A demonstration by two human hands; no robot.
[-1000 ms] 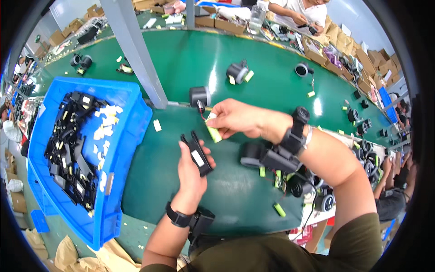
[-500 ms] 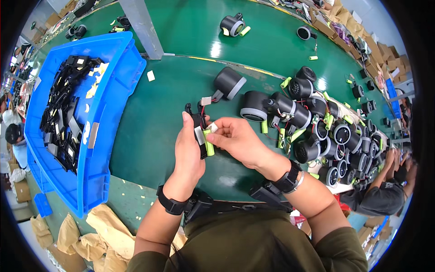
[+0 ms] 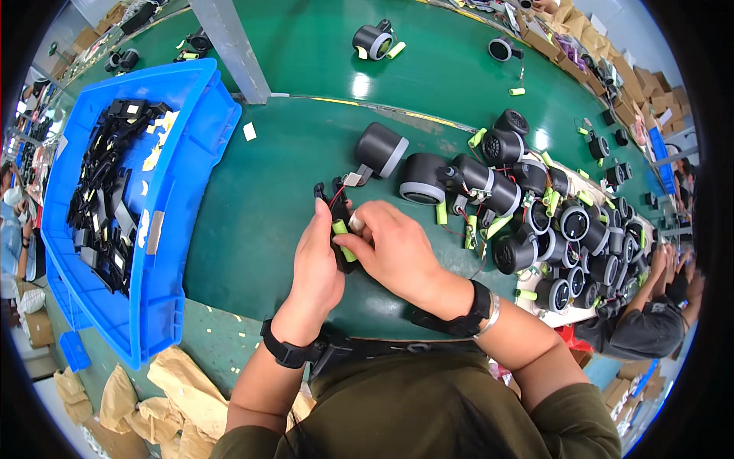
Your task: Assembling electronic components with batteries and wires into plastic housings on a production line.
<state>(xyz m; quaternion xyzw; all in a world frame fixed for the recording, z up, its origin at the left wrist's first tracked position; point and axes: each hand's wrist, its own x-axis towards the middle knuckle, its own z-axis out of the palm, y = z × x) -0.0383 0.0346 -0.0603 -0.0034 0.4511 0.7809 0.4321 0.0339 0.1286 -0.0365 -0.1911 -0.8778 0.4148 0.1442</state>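
My left hand (image 3: 313, 264) is wrapped around a narrow black plastic housing (image 3: 337, 200), held upright over the table. Against the housing lies a green battery cell (image 3: 341, 229), tilted, with the thumb and fingers of my right hand (image 3: 401, 252) closed on it. Something small and white shows at my right fingertips; I cannot make out what it is. Thin wires and a pale connector piece (image 3: 352, 179) run from the housing's top to a black cylindrical fan head (image 3: 381, 148) with a grey rim, lying just beyond my hands.
On the left stands a large blue bin (image 3: 191, 145) holding black plastic parts and yellowish paper bits. Many similar fan heads (image 3: 516, 252) with green cells are heaped at the right. A grey metal post (image 3: 229, 50) rises behind. At far right, another person's hands (image 3: 664, 264) are at work.
The green cell has shifted left onto the housing, covering the pale strip seen there before. My right hand has moved in closer, and the view has shifted slightly.
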